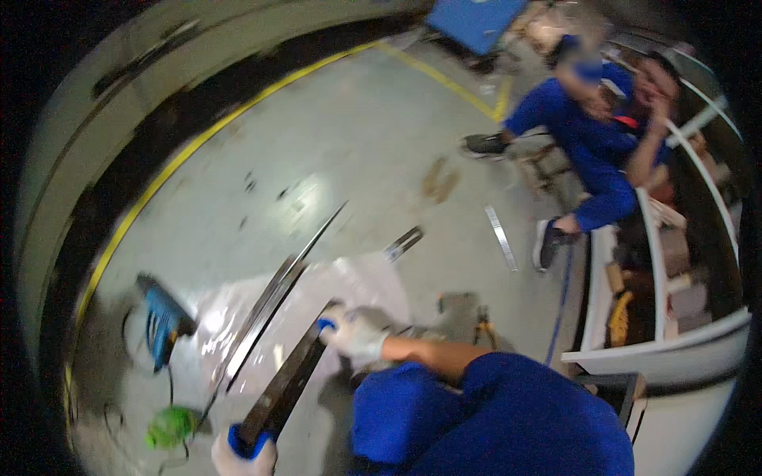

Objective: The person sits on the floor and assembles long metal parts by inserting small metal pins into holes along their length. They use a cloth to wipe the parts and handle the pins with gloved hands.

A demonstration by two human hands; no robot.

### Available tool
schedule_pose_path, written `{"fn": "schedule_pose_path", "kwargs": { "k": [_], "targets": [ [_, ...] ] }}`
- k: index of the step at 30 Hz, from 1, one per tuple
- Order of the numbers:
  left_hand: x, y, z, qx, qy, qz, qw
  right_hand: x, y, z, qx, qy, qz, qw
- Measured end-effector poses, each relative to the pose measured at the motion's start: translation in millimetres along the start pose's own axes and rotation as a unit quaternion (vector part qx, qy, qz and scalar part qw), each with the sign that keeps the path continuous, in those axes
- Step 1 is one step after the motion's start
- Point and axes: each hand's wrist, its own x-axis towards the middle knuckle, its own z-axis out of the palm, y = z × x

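Note:
In white gloves with blue on them, my two hands hold a long dark metal bar between them, slanting over the floor. My left hand (pixel 244 455) wraps its near end at the lower edge of the head view. Around the far end of the dark metal bar (pixel 284 381) my right hand (pixel 353 332) is closed. Beneath and beyond the bar lies a shiny clear plastic sheet (pixel 369 285) on the floor. Long thin metal strips (pixel 270 317) rest on this sheet, left of my right hand. The picture is somewhat blurred.
A blue corded power tool (pixel 161 321) and a green object (pixel 171 427) lie left. Ahead are a slotted metal piece (pixel 405 243), a metal ruler (pixel 501 238) and pliers (pixel 483 324). A co-worker in blue (pixel 579 143) sits by white-framed shelving (pixel 659 349). A blue cabinet (pixel 476 24) stands far off.

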Motion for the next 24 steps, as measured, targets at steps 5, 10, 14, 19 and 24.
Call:
{"fn": "schedule_pose_path", "kwargs": {
  "k": [5, 10, 14, 19, 24],
  "targets": [
    [12, 7, 11, 0.005, -0.039, -0.014, 0.999, -33, -32, -31, 0.038, 0.0, 0.033, 0.999],
    [-17, -1, -7, -0.015, -0.014, -0.043, 0.999, -50, -92, -28, 0.213, -0.119, -0.114, 0.963],
    [-10, 14, 5, -0.015, -0.025, -0.047, 0.998, -59, -81, -33, 0.231, -0.096, -0.195, 0.948],
    [-11, 24, 9, 0.01, -0.013, -0.033, 0.999, -52, -54, -19, 0.327, -0.099, -0.039, 0.939],
    [-16, 19, 15, -0.033, -0.024, -0.072, 0.997, -59, -68, -33, 0.295, -0.152, -0.106, 0.937]
  ]
}}
